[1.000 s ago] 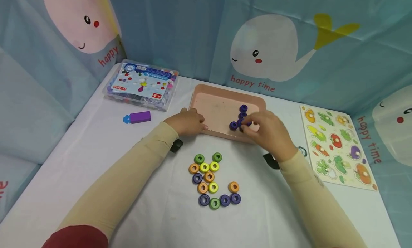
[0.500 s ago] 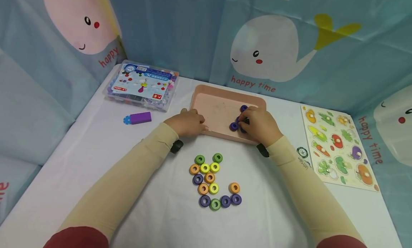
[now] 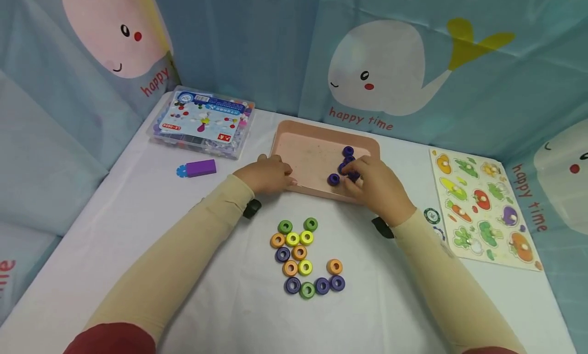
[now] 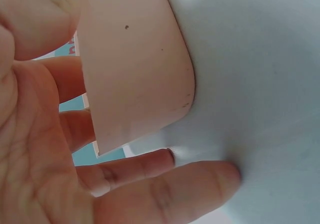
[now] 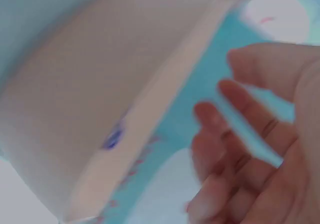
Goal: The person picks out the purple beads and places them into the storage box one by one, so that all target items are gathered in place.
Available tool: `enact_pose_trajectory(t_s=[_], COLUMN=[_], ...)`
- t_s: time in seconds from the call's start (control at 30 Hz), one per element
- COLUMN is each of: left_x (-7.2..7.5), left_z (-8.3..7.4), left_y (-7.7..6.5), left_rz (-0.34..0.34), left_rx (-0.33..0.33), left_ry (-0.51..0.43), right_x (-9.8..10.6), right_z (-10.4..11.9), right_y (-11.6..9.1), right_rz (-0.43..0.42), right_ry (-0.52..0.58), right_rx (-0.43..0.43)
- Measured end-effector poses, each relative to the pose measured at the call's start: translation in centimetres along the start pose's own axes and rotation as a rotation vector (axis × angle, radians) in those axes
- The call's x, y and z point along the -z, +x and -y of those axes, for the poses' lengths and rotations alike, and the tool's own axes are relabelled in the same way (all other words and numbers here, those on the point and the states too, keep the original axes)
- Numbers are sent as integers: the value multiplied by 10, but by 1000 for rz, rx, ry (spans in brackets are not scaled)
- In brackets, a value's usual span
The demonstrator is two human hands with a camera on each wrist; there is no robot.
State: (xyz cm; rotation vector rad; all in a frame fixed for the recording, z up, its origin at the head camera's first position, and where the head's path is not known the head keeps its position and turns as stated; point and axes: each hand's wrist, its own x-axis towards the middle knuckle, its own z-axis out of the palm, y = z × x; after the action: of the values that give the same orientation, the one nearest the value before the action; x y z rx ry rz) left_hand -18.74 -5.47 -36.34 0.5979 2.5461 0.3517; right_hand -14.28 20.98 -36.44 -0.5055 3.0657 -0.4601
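Note:
A shallow pink tray [image 3: 308, 155] lies towards the back of the table with several dark purple beads [image 3: 334, 179] in its right part. At its front left corner, my left hand [image 3: 266, 176] grips the tray wall. The left wrist view has the thumb on the outside of that wall [image 4: 140, 58], two fingers behind it and the other two stretched towards the tablecloth. Over the beads, my right hand [image 3: 381, 186] reaches across the front right rim with bent fingers. In the blurred right wrist view, a gap shows between its thumb and fingers [image 5: 232, 144], with nothing in it.
Green, yellow, orange and purple beads [image 3: 299, 252] form a pattern in front of the tray. A clear lidded box [image 3: 202, 120] and a purple block [image 3: 200, 167] lie left. A vegetable puzzle board [image 3: 482, 206] and round chips [image 3: 432, 215] lie right. Patterned curtains surround the table.
My right hand dipped in among the purple beads, then drew slightly back to the right. Those beads have shifted a little in the tray. My left hand has stayed put.

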Motion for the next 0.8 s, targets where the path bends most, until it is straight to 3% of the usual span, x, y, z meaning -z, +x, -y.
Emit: enact_pose_trajectory(t_s=[0.17, 0.27, 0.37, 0.5, 0.63, 0.8], left_x=[-2, -1, 0, -1, -4, -5], left_z=[1, 2, 3, 2, 2, 4], left_y=[2, 2, 2, 3, 3, 3], left_rz=[9, 7, -6, -10, -5, -11], left_rx=[-18, -8, 2, 0, -18, -21], left_ry=[14, 22, 26, 20, 27, 30], right_x=[0, -17, -34, -46, -48, -37], right_z=[33, 46, 52, 53, 53, 50], right_y=[-83, -126, -153, -166, -168, -160], right_rz=[-31, -8, 4, -41, -28, -13], right_ry=[55, 28, -12, -54, -47, 3], right_rx=[189, 233, 239, 208, 190, 210])
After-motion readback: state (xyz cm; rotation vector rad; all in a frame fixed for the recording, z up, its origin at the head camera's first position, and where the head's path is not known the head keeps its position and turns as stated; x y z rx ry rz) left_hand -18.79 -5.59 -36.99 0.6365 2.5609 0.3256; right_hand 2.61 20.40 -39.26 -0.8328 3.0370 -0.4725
